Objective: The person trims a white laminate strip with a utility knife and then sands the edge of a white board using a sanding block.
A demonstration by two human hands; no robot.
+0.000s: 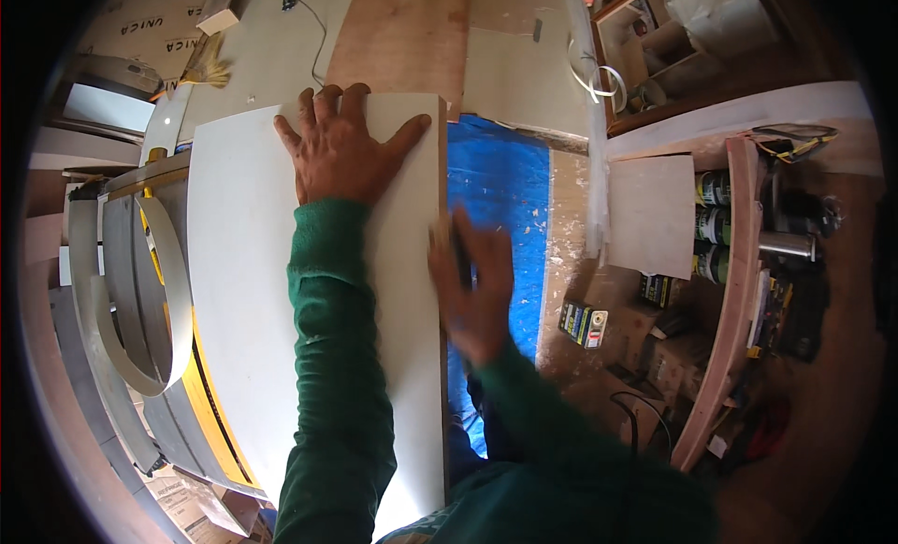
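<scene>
A long white board [243, 263] lies lengthwise before me, its narrow brown edge along the right side. Spread flat on its far end is my left hand [341, 151], fingers apart over the far edge and thumb toward the right edge. My right hand [477, 296] is at the board's right edge, about halfway along, and blurred by motion. Its fingers are bent around a dark, slim thing [461, 252] that I cannot make out. Both forearms are in green sleeves.
Blue sheeting [505, 198] with pale flakes lies right of the board. A looped pale strip [178, 348] and a yellow level [210, 404] are on the left. Several cans [713, 224] stand at the right, near a small box [583, 324]. A brush [208, 65] lies far left.
</scene>
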